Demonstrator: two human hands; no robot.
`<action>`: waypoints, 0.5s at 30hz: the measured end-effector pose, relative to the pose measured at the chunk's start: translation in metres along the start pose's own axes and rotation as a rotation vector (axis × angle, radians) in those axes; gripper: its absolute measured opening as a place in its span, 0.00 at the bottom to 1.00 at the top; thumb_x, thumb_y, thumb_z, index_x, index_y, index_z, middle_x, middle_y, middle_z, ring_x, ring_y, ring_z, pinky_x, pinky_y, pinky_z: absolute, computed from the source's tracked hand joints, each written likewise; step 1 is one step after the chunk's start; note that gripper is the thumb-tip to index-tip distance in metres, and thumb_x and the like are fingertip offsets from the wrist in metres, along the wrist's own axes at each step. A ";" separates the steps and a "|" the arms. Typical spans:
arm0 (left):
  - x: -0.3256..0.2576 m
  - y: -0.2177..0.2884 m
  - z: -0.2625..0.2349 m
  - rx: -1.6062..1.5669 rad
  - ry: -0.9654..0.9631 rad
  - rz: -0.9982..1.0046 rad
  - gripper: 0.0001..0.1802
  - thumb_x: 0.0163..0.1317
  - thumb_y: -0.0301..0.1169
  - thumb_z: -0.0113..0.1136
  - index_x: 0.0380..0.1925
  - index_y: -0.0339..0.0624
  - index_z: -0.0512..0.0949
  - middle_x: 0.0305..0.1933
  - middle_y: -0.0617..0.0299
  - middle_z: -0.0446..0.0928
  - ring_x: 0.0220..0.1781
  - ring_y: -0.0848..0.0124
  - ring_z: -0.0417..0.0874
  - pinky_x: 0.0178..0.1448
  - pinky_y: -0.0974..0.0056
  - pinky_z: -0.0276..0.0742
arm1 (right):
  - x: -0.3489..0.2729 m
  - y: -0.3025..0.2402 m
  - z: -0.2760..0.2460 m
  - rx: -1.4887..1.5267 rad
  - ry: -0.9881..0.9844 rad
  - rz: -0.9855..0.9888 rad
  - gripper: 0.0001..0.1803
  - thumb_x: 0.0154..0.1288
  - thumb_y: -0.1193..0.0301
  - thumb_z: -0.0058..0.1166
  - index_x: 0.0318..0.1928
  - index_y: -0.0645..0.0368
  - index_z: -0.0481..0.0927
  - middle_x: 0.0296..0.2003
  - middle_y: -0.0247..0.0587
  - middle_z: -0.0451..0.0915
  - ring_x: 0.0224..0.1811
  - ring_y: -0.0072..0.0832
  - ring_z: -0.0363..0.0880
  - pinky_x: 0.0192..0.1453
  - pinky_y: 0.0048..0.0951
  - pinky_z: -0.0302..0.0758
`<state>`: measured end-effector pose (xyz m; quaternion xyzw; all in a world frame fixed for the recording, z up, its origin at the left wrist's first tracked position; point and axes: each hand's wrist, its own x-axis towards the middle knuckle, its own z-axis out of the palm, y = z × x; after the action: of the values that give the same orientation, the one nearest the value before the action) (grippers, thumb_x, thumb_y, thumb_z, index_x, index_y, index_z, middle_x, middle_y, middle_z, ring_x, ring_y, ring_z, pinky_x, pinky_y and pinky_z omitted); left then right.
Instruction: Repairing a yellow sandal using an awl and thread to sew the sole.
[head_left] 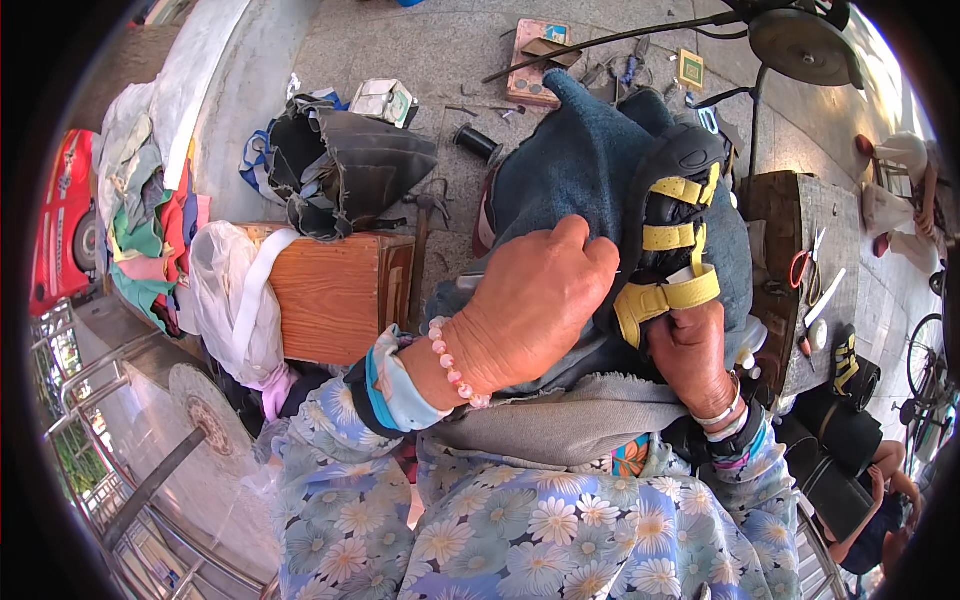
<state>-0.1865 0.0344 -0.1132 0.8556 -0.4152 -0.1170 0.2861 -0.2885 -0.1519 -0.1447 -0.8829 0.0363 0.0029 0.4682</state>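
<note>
A black sandal with yellow straps (660, 238) lies across my lap on a dark blue cloth (570, 150). My right hand (692, 352) is at its heel end, with the fingers curled up under the lowest yellow strap and partly hidden there. Against the sandal's left edge, my left hand (545, 300) is closed in a pinch. Something tiny and pale shows at those fingertips, too small to name. A grey cloth (560, 425) is bunched below both wrists.
To my left is a wooden box (330, 300), with a hammer (425, 215) and a black leather bag (350, 165) near it. Scissors (812, 265) lie on a worn wooden case (785, 230) at right, near another yellow-strapped sandal (846, 362). A metal stand (765, 90) rises ahead.
</note>
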 end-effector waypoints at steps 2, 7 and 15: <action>0.000 0.002 -0.003 0.041 -0.007 0.014 0.06 0.52 0.22 0.58 0.30 0.38 0.71 0.31 0.53 0.70 0.30 0.54 0.78 0.32 0.54 0.75 | -0.001 0.001 0.000 -0.008 -0.019 0.014 0.18 0.50 0.87 0.44 0.41 0.64 0.80 0.34 0.43 0.82 0.37 0.35 0.83 0.40 0.30 0.77; 0.000 0.005 -0.003 0.161 -0.004 0.059 0.06 0.49 0.21 0.57 0.28 0.39 0.72 0.29 0.55 0.71 0.30 0.55 0.79 0.31 0.55 0.76 | 0.000 -0.001 0.001 -0.048 0.013 -0.057 0.18 0.49 0.87 0.45 0.40 0.63 0.80 0.35 0.45 0.82 0.39 0.40 0.83 0.43 0.31 0.77; 0.006 0.001 -0.010 0.060 -0.130 0.036 0.07 0.50 0.20 0.56 0.30 0.39 0.72 0.27 0.53 0.75 0.29 0.53 0.80 0.31 0.53 0.77 | -0.002 0.000 0.000 -0.064 0.002 -0.039 0.19 0.47 0.87 0.44 0.41 0.64 0.80 0.35 0.46 0.82 0.40 0.41 0.83 0.44 0.31 0.77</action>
<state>-0.1789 0.0328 -0.1037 0.8469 -0.4514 -0.1545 0.2347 -0.2902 -0.1523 -0.1447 -0.8980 0.0196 -0.0059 0.4396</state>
